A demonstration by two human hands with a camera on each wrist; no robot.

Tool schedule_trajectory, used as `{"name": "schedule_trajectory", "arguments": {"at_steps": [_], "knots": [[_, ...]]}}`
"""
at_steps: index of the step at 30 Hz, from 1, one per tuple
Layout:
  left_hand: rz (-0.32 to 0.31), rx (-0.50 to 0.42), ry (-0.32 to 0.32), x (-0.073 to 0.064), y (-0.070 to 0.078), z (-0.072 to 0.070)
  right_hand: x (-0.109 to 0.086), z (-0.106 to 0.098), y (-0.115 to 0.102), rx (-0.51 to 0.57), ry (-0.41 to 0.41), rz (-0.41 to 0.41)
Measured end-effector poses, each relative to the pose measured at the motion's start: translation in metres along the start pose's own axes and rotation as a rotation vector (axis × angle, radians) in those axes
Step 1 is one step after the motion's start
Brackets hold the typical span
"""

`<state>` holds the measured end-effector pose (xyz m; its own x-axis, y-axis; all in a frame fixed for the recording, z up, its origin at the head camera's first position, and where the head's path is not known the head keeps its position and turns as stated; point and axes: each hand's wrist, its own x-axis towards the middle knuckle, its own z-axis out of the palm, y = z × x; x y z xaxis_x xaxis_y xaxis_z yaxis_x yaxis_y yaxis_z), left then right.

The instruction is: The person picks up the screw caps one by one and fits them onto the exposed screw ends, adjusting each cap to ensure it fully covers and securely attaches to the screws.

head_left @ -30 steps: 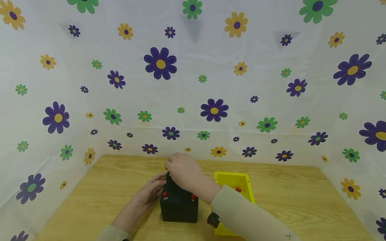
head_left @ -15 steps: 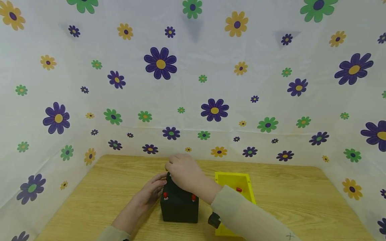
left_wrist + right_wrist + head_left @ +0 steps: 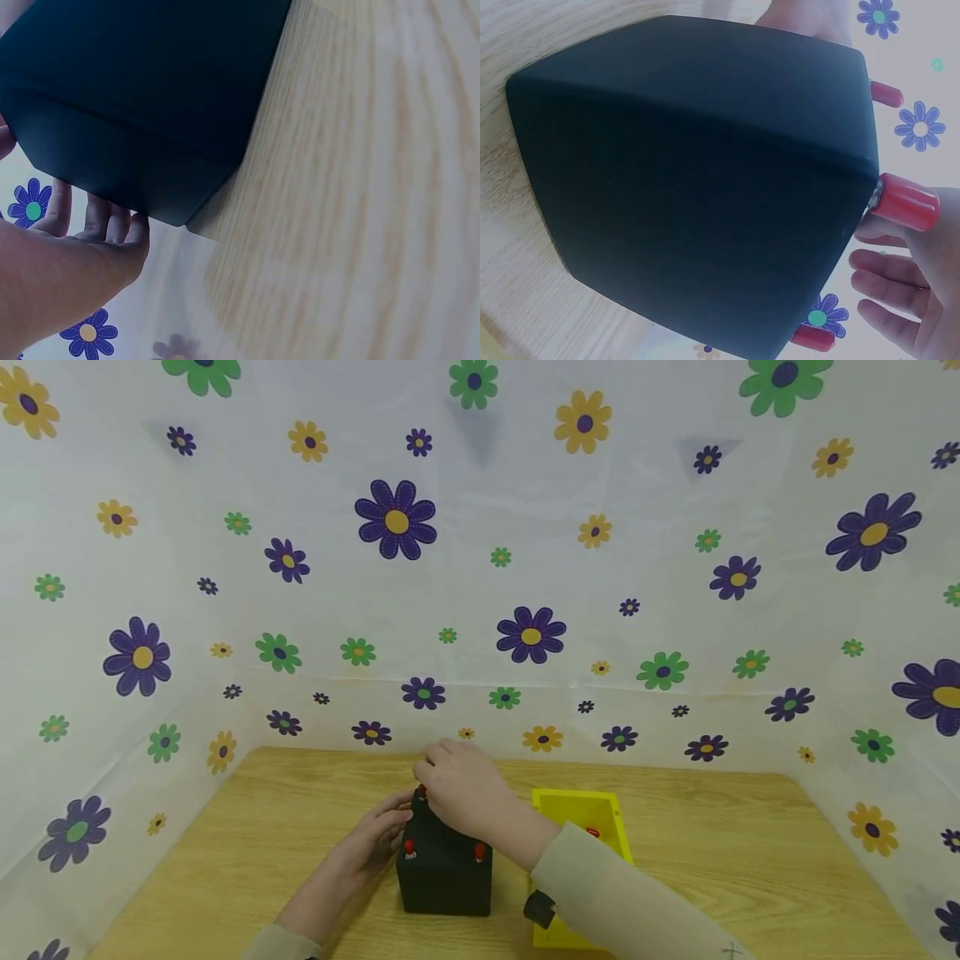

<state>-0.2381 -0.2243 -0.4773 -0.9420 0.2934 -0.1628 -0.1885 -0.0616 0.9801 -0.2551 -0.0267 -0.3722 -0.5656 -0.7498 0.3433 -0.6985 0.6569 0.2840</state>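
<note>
A black box [image 3: 446, 860] stands on the table with red-capped posts at its top corners. My left hand [image 3: 367, 839] holds the box at its far left corner. In the left wrist view the fingers [image 3: 97, 217] of that hand reach behind the box's edge. My right hand [image 3: 461, 785] reaches over the box top and pinches the red cap [image 3: 422, 791] at the far left corner; its fingertips are partly hidden. Two more red caps show at the near corners, the left cap [image 3: 409, 849] and the right cap [image 3: 480, 852]. Another red cap [image 3: 814, 337] shows in the right wrist view.
A yellow bin [image 3: 573, 795] stands right of the box, partly under the right forearm. A small red piece [image 3: 593, 832] lies inside it. A flower-patterned white sheet [image 3: 480, 568] rises behind and on both sides of the wooden table [image 3: 712, 827].
The right hand has shifted slightly at the far left corner, and more of the red cap shows beneath its fingers. The left hand and the box stay in place.
</note>
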Motion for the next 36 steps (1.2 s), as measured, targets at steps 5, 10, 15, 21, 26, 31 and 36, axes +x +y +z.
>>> {"name": "schedule_trajectory", "arguments": {"at_steps": [5, 10, 15, 21, 26, 31, 36], "knots": [[0.006, 0.0, -0.002, 0.0001, -0.0002, -0.0004, -0.0012, 0.0004, 0.001, -0.013, 0.024, -0.011], [0.006, -0.002, 0.001, 0.0006, 0.0002, -0.0008, -0.0021, 0.0018, 0.0019, -0.006, 0.058, -0.023], [0.005, -0.002, -0.003, 0.0007, -0.0001, -0.0015, -0.0025, 0.0019, 0.0012, -0.006, 0.057, -0.033], [0.005, 0.002, -0.001, 0.0009, -0.001, -0.0015, -0.0024, 0.0028, 0.0012, -0.007, 0.047, -0.029], [0.006, -0.009, -0.004, 0.0004, 0.0007, -0.0008, -0.0027, 0.0026, 0.0022, -0.018, 0.052, -0.026], [0.0, -0.008, -0.002, 0.0004, 0.0008, -0.0004, -0.0043, 0.0026, 0.0018, -0.019, 0.036, -0.024], [-0.008, 0.008, -0.004, 0.0, 0.0004, -0.0003, -0.0066, 0.0033, 0.001, 0.009, 0.024, -0.011]]}}
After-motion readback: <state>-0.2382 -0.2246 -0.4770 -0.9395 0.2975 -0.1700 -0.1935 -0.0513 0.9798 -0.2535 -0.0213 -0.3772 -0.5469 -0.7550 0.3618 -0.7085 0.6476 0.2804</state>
